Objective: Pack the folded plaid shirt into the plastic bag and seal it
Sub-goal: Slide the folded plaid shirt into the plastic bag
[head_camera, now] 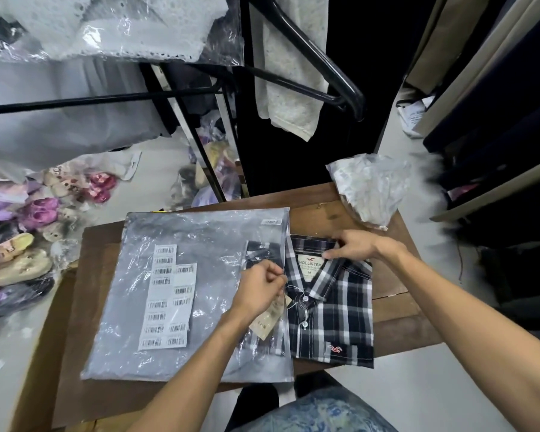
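A folded dark plaid shirt (334,310) lies on a brown wooden table (393,313), its left part inside the open right end of a clear plastic bag (200,244). The bag lies flat to the left and has a sheet of barcode stickers (169,297) in it. My left hand (259,289) pinches the bag's open edge where it lies over the shirt, above a beige hang tag (267,322). My right hand (353,246) grips the shirt's collar at the top.
A crumpled clear bag (371,185) sits at the table's far right corner. Bagged slippers (28,244) are piled on the floor at left. A black metal rack (219,88) with bagged white clothing stands behind the table. Dark shelves stand at right.
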Demonstrator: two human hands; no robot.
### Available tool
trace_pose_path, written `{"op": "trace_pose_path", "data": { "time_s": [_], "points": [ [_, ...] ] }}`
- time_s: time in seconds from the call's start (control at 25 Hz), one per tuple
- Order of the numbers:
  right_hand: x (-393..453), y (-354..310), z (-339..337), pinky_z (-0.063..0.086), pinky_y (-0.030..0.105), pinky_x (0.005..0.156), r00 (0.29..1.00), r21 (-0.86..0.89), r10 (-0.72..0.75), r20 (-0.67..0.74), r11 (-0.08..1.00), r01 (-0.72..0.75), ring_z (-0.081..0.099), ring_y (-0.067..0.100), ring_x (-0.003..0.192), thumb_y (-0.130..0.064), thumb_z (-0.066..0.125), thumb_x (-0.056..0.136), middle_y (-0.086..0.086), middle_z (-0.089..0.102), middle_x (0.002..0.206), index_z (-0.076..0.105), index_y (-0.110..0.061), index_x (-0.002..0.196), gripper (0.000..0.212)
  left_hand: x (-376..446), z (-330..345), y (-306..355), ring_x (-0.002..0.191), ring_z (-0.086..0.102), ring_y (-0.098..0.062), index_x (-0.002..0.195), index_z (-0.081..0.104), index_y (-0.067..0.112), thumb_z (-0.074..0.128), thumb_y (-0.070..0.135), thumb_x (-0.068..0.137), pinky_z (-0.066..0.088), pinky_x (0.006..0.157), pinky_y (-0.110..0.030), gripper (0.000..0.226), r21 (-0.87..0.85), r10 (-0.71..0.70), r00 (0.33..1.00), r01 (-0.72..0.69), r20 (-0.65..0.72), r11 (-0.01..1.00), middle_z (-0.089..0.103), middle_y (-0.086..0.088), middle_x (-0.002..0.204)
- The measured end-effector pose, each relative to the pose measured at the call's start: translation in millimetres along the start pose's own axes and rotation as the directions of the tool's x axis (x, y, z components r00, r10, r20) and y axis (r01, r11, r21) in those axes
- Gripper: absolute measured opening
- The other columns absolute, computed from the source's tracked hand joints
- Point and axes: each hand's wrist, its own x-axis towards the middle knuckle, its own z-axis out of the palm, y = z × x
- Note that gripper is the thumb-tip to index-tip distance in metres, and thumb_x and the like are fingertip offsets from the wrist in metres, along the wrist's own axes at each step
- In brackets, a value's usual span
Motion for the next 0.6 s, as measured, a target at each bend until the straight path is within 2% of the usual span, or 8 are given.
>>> {"op": "trace_pose_path", "data": {
  "time_s": [0.04, 0.12, 0.2, 0.28, 0.36, 0.44, 0.48, 0.6],
  "points": [
    [-0.4, -4.8, 3.6, 0.047, 0.032, 0.097, 1.000, 0.065, -0.026, 0.002, 0.998, 0.026, 0.062, 0.017, 0.108, -0.052, 0.066, 0.093, -0.008, 0.065, 0.120, 0.051, -0.021, 0.141, 0.059, 1.0, 0.3, 0.3, 0.078, 0.073, -0.023, 0.099, 0.064, 0.014, 0.067, 0.011, 0.095, 0.062, 0.081, -0.042, 0.006, 0.001, 0.009, 1.000, -0.009, 0.005, 1.000, 0.073, -0.010, 0.086],
    [0.0, -15.2, 14.2, 0.046, 0.034, 0.104, 0.999, 0.231, -0.051, -0.006, 0.972, 0.051, 0.061, 0.019, 0.114, -0.042, 0.066, 0.096, 0.000, 0.064, 0.128, 0.042, -0.014, 0.148, 0.063, 1.6, -0.2, 1.7, 0.078, 0.073, -0.019, 0.101, 0.065, 0.013, 0.067, 0.011, 0.095, 0.063, 0.080, -0.037, 0.008, -0.006, 0.025, 0.999, -0.025, 0.027, 1.000, 0.074, -0.010, 0.089],
    [0.9, -26.0, 25.8, 0.048, 0.025, 0.091, 0.997, 0.327, -0.066, -0.045, 0.942, 0.077, 0.061, 0.015, 0.105, -0.036, 0.067, 0.098, -0.002, 0.064, 0.116, 0.049, -0.009, 0.135, 0.049, 0.5, -0.6, 1.9, 0.077, 0.073, -0.014, 0.104, 0.066, 0.014, 0.068, 0.013, 0.095, 0.063, 0.075, -0.030, 0.010, 0.000, 0.041, 0.997, -0.041, 0.060, 0.999, 0.074, -0.006, 0.089],
    [5.4, -38.6, 37.5, 0.047, 0.013, 0.074, 0.992, 0.385, -0.067, -0.106, 0.917, 0.103, 0.062, 0.008, 0.092, -0.028, 0.067, 0.099, -0.005, 0.065, 0.104, 0.055, -0.014, 0.117, 0.026, -1.8, 0.4, 0.2, 0.074, 0.074, -0.013, 0.102, 0.065, 0.017, 0.068, 0.013, 0.094, 0.063, 0.071, -0.031, 0.008, 0.010, 0.043, 0.996, -0.044, 0.084, 0.999, 0.075, -0.005, 0.084],
    [11.2, -51.2, 47.4, 0.050, 0.011, 0.075, 0.979, 0.400, -0.094, -0.179, 0.902, 0.160, 0.064, 0.009, 0.092, -0.021, 0.066, 0.099, -0.004, 0.067, 0.107, 0.056, -0.019, 0.114, 0.019, -3.7, 0.7, -3.9, 0.067, 0.073, -0.012, 0.098, 0.064, 0.019, 0.068, 0.013, 0.095, 0.064, 0.071, -0.037, 0.008, 0.033, 0.051, 0.995, -0.054, 0.082, 0.998, 0.076, -0.007, 0.077],
    [17.9, -56.4, 52.3, 0.053, 0.026, 0.089, 0.970, 0.340, -0.108, -0.218, 0.923, 0.179, 0.067, 0.018, 0.100, -0.029, 0.071, 0.095, -0.002, 0.069, 0.112, 0.058, -0.018, 0.122, 0.031, -5.4, -0.6, -7.3, 0.066, 0.072, -0.013, 0.098, 0.063, 0.021, 0.066, 0.013, 0.096, 0.064, 0.073, -0.039, 0.008, 0.027, 0.046, 0.997, -0.047, 0.055, 0.999, 0.075, -0.007, 0.076],
    [18.9, -55.7, 51.9, 0.053, 0.031, 0.089, 0.969, 0.309, -0.092, -0.228, 0.937, 0.162, 0.067, 0.018, 0.100, -0.037, 0.073, 0.092, -0.004, 0.070, 0.110, 0.059, -0.018, 0.123, 0.038, -6.0, -1.7, -8.9, 0.066, 0.071, -0.013, 0.098, 0.062, 0.020, 0.065, 0.012, 0.096, 0.064, 0.074, -0.040, 0.009, 0.005, 0.044, 0.998, -0.044, 0.036, 0.999, 0.074, -0.006, 0.076],
    [8.0, -41.5, 42.8, 0.048, 0.029, 0.077, 0.964, 0.176, 0.009, -0.265, 0.984, 0.040, 0.065, 0.012, 0.091, -0.065, 0.075, 0.079, -0.009, 0.067, 0.098, 0.062, -0.022, 0.114, 0.057, -6.6, -3.6, -13.0, 0.063, 0.070, -0.011, 0.100, 0.060, 0.018, 0.062, 0.011, 0.098, 0.064, 0.074, -0.043, 0.007, -0.031, 0.043, 0.999, -0.044, -0.011, 0.999, 0.071, -0.003, 0.077]
  ]
}}
